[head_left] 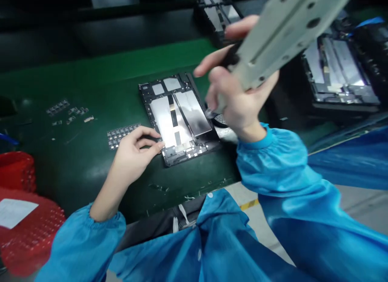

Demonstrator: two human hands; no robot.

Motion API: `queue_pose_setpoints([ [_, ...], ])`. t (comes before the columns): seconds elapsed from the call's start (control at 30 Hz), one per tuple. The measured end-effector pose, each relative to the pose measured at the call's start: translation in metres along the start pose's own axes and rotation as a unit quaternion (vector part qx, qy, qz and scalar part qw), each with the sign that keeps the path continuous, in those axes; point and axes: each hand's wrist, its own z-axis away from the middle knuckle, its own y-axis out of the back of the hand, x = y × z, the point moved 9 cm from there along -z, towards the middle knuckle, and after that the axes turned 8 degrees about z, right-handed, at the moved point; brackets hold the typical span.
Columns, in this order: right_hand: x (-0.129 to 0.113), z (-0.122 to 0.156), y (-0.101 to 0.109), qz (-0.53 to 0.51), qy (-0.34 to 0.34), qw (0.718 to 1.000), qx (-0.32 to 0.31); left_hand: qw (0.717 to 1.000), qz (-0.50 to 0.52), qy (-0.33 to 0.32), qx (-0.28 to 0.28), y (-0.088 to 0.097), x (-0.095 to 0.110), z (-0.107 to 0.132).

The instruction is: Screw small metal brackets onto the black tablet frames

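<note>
Tablet (178, 116) flat, long axis pointing away. Left hand (133, 152) pinches its near-left edge; right hand (239, 100), raised beside it, grips tool (230, 57).

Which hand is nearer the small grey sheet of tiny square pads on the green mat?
Left. The left hand sits right beside the sheet, fingertips on the open black tablet frame; the right hand, gripping a black-handled tool, is past the frame's far side.
</note>
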Motion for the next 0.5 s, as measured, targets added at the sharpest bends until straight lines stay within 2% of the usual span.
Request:
queue_pose_setpoints([
  [0.03,0.009,-0.002,0.023,0.007,0.032,0.999,0.033,1.000,-0.009,0.006,-0.003,0.000,0.001,-0.001],
  [0.1,0.034,-0.004,0.060,0.005,0.038,0.996,0.083,0.999,-0.028,0.031,-0.017,-0.001,0.003,-0.003],
  [0.17,0.051,-0.002,0.081,0.000,0.033,0.993,0.112,0.996,-0.058,0.059,-0.035,-0.001,0.006,-0.007],
  [0.23,0.056,0.001,0.087,-0.004,0.030,0.992,0.119,0.991,-0.085,0.079,-0.060,-0.002,0.009,-0.011],
  [0.33,0.051,0.004,0.081,-0.005,0.024,0.993,0.113,0.989,-0.083,0.094,-0.076,0.000,0.010,-0.014],
  [0.5,0.043,0.005,0.075,0.007,0.002,0.995,0.104,0.992,-0.069,0.093,-0.052,0.008,0.004,-0.010],
])
